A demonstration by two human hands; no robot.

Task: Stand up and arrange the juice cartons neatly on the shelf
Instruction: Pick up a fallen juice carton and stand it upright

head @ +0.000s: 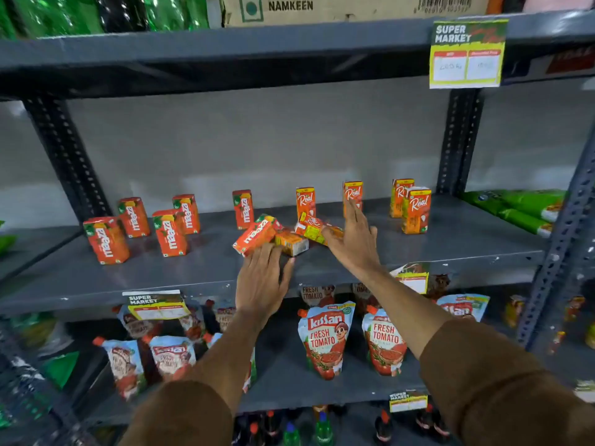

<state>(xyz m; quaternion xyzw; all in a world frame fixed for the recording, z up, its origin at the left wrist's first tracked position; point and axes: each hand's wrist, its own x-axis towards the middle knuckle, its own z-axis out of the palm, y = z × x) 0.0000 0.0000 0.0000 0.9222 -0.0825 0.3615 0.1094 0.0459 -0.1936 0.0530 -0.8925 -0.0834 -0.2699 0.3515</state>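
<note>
Reaching with both hands spread and empty, your left hand (261, 278) and right hand (355, 239) flank the toppled juice cartons (283, 235) mid-frame on the shelf (450, 249); lift each upright, labels forward.

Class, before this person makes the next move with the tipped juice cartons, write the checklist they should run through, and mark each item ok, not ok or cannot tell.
1. All cartons upright: not ok; a tipped Maaza carton, a small yellow carton and a tipped Real carton lie in a heap.
2. Left hand at the heap: ok, fingertips at the Maaza carton.
3. Right hand has a grip: not ok, fingers spread open.
4. Free shelf space in front: ok.
5. Standing Real carton clear of the right hand: cannot tell, fingertips overlap it.
</note>
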